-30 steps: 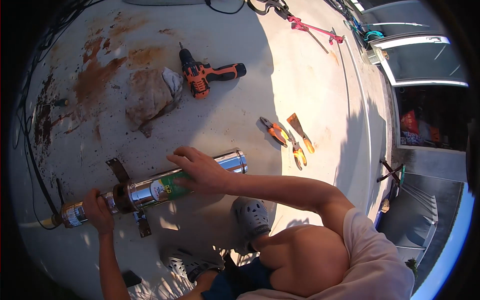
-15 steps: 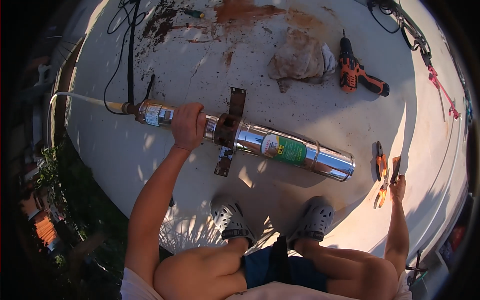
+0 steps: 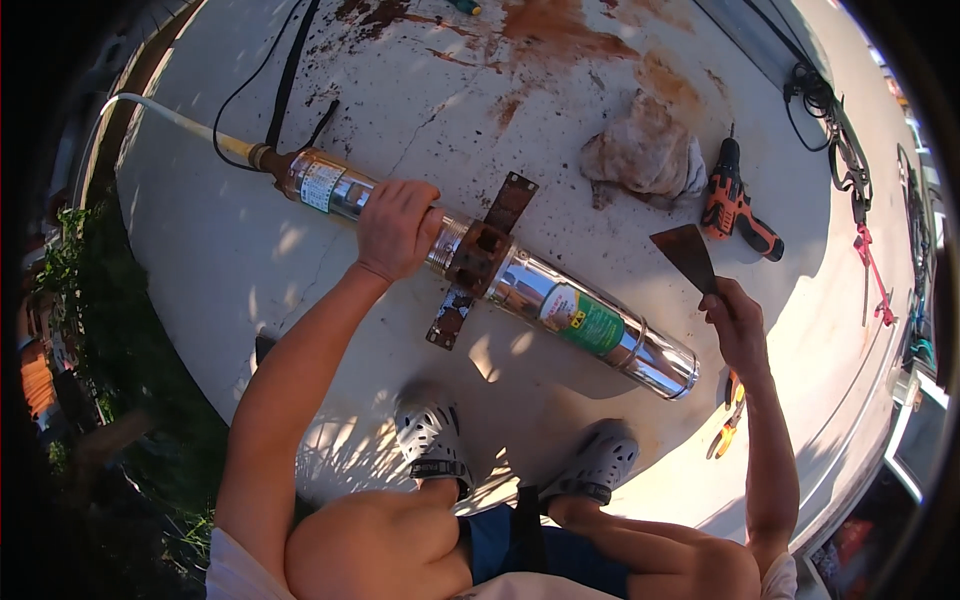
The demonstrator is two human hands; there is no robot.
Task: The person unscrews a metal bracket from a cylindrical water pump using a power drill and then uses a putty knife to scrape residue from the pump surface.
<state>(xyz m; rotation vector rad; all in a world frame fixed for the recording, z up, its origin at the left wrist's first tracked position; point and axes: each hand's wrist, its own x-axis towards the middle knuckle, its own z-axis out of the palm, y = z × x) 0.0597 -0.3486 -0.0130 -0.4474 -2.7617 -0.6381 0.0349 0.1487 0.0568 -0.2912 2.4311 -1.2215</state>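
A shiny steel submersible pump (image 3: 520, 280) lies slantwise on the concrete, with a rusty middle section and a green label towards its right end. Around its upper-left part my left hand (image 3: 398, 228) is closed, fingers over the top. A rusty perforated metal strip (image 3: 511, 201) sticks out on both sides of the pump's middle. My right hand (image 3: 736, 325) grips a putty knife (image 3: 686, 257), its broad rusty blade raised up and left, apart from the pump's right end. Below that hand, pliers with orange handles (image 3: 727, 430) lie partly hidden by my right forearm.
Beyond the pump lie a dirty rag (image 3: 645, 155) and an orange-black cordless drill (image 3: 736, 203). A pale hose (image 3: 185, 122) and black cable run from the pump's left end. Rusty mud stains (image 3: 560, 40) mark the far concrete. Ropes and a chain-like line (image 3: 850, 165) lie at right.
My right hand has lifted the putty knife off the ground beside the pliers and brought it up and left towards the pump. My left hand stays on the pump.
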